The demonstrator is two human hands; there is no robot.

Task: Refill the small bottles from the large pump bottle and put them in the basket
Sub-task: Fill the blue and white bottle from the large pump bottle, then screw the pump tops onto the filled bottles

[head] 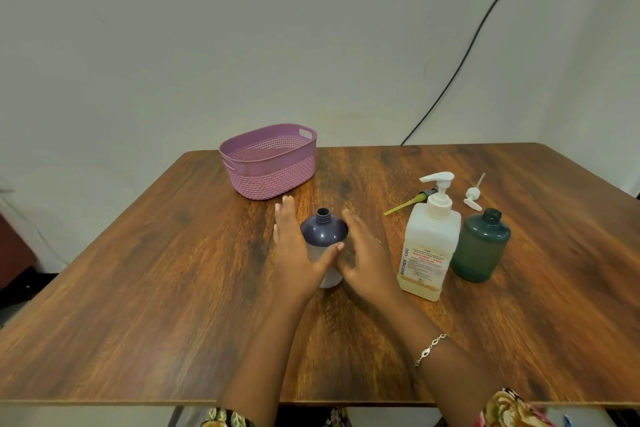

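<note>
Both hands bracket the uncapped small purple bottle (323,230), which stands upright mid-table (138,288).
Left hand (298,253) and right hand (369,260) flank it with straight fingers, left thumb across its front; neither closes round it. It looks like light, smooth, stiff plastic and probably tips easily, so hold the waist below the shoulder. Right of it stand the large pump bottle (429,246) and the green bottle (481,246); farther back sits the basket (273,177).
</note>
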